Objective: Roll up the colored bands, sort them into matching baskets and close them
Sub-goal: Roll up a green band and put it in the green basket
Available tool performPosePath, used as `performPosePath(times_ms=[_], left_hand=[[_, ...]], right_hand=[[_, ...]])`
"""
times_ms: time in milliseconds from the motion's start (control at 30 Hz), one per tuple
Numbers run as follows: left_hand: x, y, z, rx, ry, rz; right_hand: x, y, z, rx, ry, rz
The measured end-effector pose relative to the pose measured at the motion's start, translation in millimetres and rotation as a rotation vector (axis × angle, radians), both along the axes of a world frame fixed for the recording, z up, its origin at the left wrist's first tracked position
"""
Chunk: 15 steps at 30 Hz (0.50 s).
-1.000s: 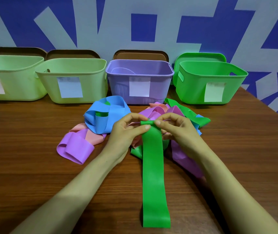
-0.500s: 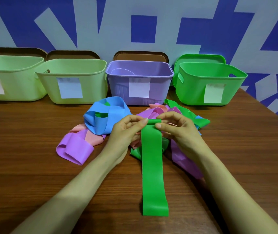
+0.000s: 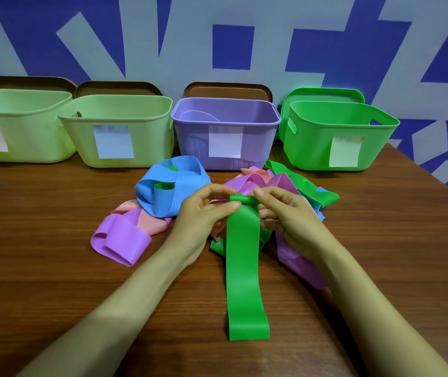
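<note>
In the head view, your left hand (image 3: 203,214) and right hand (image 3: 288,213) are together at the far end of the green band (image 3: 243,268). Each pinches one side of a small roll there between thumb and fingertips. From the roll the band runs flat back toward you between your forearms, its near end lying on the wooden table (image 3: 40,268). A blue band (image 3: 163,195) sits just beyond your left hand, with a purple band (image 3: 122,240) and a pink band (image 3: 150,224) out to that hand's left. Farther beyond stand four open baskets: the green basket (image 3: 312,148) past your right hand, the purple basket (image 3: 195,142) straight beyond both hands, and two pale green baskets (image 3: 149,142) (image 3: 35,137) past your left hand. Lids (image 3: 228,91) are propped behind them
</note>
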<state>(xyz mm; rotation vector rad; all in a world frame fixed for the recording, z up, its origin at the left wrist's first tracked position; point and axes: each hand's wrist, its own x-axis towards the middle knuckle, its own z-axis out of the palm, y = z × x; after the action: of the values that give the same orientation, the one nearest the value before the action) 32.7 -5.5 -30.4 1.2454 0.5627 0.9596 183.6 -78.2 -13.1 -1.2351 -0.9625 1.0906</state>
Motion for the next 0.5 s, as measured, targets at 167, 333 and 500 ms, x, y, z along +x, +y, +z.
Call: performPosePath(times_ms=[167,333,500], left_hand=[[-0.3,-0.1,-2.5,-0.022,-0.011,-0.003],[0.5,0.1,-1.8,-0.079,0.019,-0.015],[0.1,-2.5,1.3,-0.136,0.007,-0.034]], right_hand=[[2.4,0.6,-3.0,0.036,0.0,-0.012],[3.7,2.5,-3.7,0.087,0.065,-0.032],[4.1,2.5,-4.0,0.104,0.067,-0.043]])
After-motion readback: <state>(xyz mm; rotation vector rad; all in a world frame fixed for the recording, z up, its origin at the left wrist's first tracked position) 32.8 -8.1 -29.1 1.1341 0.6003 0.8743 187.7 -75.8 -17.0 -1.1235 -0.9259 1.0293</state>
